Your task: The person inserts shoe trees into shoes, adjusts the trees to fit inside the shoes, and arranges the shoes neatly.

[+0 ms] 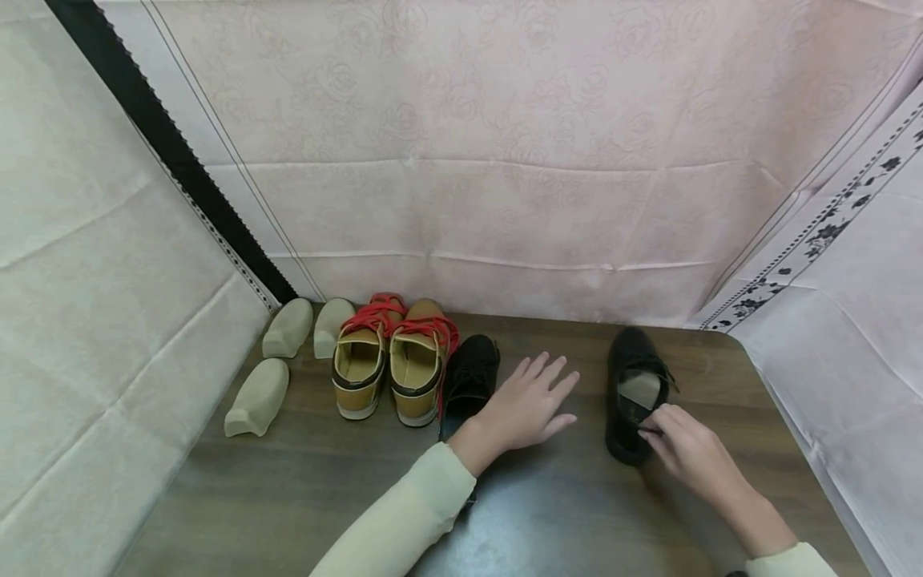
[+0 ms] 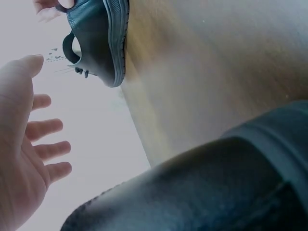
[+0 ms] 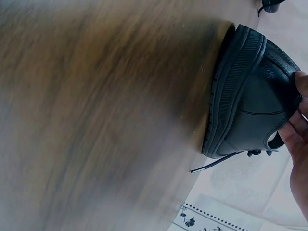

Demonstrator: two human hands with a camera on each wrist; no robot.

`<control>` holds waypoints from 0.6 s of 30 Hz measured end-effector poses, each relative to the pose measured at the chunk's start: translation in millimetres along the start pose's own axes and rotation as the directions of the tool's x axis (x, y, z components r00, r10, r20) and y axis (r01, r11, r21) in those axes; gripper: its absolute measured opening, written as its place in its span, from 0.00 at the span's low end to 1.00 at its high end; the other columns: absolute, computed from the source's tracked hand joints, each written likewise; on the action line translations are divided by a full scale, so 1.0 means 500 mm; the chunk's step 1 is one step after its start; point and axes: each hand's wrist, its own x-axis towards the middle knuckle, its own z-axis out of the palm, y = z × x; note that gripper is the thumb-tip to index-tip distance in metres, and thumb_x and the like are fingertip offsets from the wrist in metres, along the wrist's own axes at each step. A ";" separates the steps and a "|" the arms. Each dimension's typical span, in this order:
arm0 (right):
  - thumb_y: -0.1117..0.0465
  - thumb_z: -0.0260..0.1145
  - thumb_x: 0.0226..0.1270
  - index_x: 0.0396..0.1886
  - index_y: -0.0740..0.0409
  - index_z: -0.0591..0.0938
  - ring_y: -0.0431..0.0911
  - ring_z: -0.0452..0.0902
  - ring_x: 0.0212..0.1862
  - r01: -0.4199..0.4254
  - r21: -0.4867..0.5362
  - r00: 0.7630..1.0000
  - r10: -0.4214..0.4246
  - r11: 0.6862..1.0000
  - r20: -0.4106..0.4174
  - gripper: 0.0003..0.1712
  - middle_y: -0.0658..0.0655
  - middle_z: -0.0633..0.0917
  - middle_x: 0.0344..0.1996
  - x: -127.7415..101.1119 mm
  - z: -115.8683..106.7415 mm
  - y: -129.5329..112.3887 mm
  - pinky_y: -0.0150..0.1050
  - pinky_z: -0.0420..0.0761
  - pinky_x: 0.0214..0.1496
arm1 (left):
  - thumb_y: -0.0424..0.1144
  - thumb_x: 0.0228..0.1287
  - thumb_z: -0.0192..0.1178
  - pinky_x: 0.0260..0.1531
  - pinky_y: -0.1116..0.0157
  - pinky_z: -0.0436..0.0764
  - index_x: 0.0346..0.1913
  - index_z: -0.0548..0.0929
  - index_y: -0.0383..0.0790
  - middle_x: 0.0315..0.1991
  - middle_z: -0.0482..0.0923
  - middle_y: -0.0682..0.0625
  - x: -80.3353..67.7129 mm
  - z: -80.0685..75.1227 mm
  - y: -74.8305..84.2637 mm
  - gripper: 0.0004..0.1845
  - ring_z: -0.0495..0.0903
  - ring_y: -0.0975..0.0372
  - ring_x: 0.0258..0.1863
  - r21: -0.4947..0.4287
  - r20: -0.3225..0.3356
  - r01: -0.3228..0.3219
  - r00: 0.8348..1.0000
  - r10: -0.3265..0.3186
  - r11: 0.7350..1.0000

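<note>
My right hand [image 1: 688,453] pinches the rim at the heel opening of a black lace-up shoe [image 1: 634,347] standing on the floor at the right. Inside that shoe's opening, a pale shoe insert [image 1: 640,390] shows. From the right wrist, the fingers [image 3: 293,137] and thumb are seen on the collar of the shoe [image 3: 257,101]. My left hand [image 1: 519,409] is spread, palm down, with nothing in it. Its wrist passes over part of a second black shoe [image 1: 472,365], whose toe points to the back wall.
Left of the black shoe stands a pair of tan shoes [image 1: 358,398] with red laces. Farther left lie three cream shoe inserts [image 1: 288,327] on the wood-look floor [image 1: 303,497]. Fabric-covered walls [image 1: 505,216] enclose the back and both sides.
</note>
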 end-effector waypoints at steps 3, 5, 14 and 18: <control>0.42 0.50 0.83 0.32 0.56 0.81 0.38 0.76 0.32 -0.006 -0.009 1.000 0.006 1.000 -0.003 0.27 0.46 0.82 0.31 -0.003 -0.005 0.007 0.32 0.74 0.34 | 0.63 0.80 0.45 0.75 0.48 0.65 0.81 0.62 0.48 0.80 0.60 0.43 0.003 0.001 0.002 0.36 0.62 0.47 0.78 0.002 -0.007 -0.004 1.000 0.004 1.000; 0.42 0.50 0.83 0.32 0.56 0.81 0.39 0.76 0.32 -0.010 -0.014 1.000 0.010 1.000 -0.003 0.27 0.46 0.82 0.31 -0.006 -0.008 0.012 0.32 0.75 0.34 | 0.63 0.80 0.44 0.75 0.49 0.66 0.81 0.62 0.49 0.80 0.60 0.44 0.004 0.002 0.003 0.36 0.62 0.47 0.78 0.007 -0.007 -0.003 1.000 0.003 1.000; 0.40 0.48 0.83 0.31 0.56 0.81 0.38 0.74 0.32 -0.029 -0.046 1.000 0.029 0.999 -0.002 0.30 0.46 0.82 0.30 -0.021 -0.029 0.030 0.32 0.74 0.34 | 0.65 0.80 0.40 0.76 0.49 0.65 0.82 0.59 0.51 0.81 0.58 0.44 0.008 0.010 0.005 0.36 0.61 0.47 0.79 0.013 0.022 0.013 1.000 -0.013 1.000; 0.40 0.48 0.83 0.31 0.57 0.81 0.38 0.74 0.32 -0.030 -0.057 1.000 0.030 0.998 -0.001 0.30 0.47 0.82 0.30 -0.026 -0.042 0.038 0.32 0.74 0.34 | 0.65 0.80 0.41 0.76 0.49 0.64 0.82 0.58 0.51 0.81 0.58 0.44 0.016 0.006 0.009 0.37 0.60 0.48 0.79 0.021 0.032 0.014 0.999 -0.015 1.000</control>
